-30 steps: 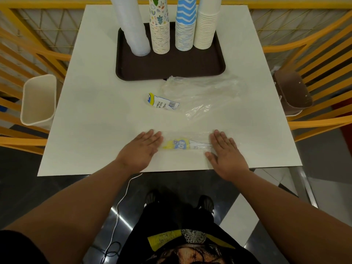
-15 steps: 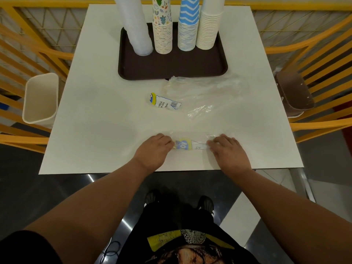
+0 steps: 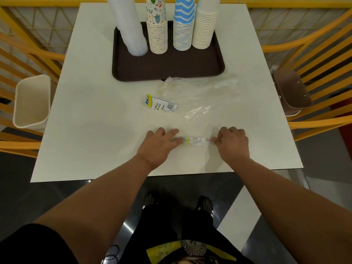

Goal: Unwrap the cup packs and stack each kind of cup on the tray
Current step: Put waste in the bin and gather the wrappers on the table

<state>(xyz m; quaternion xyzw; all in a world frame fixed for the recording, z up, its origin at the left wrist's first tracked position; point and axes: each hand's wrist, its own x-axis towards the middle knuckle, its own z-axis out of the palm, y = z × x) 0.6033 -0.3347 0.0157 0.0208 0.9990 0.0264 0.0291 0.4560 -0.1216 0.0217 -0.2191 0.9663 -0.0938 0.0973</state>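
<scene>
Hands had moved inward along the near wrapper since a second earlier, when both lay flat with straight fingers on either side of it. The left hand (image 3: 161, 144) rested with fingers slightly spread and curled over the left end of the rolled wrapper (image 3: 194, 140). The right hand (image 3: 232, 142) had its fingers bent, with the fingertips gathered at the wrapper's right end; whether they pinched the film or only pressed it could not be told. The wrapper itself had gone from a flattened sheet to a narrow, compact roll lying between the hands near the front edge of the table (image 3: 85, 121).

As a judgement, unwrapping was finished and the remaining activity was tidying of packaging. Four stacks stood on the brown tray (image 3: 167, 71): a clear plastic stack (image 3: 131, 29), a patterned stack (image 3: 157, 29), a blue zigzag stack (image 3: 183, 27) and a plain white stack (image 3: 204, 25). No wrapped pack was in view.

A second, loose wrapper (image 3: 203, 96) lay crumpled just in front of the tray, apart from both hands. Its label (image 3: 162, 104) carried a yellow-and-blue logo, a barcode and partial text reading "OSABLE", "R CUPS" and a count ending in "pcs"; the brand name was not legible. The rolled wrapper showed a yellow-and-blue band, with print too small to read. A white bin (image 3: 31, 103) stood at the table's left side.
</scene>
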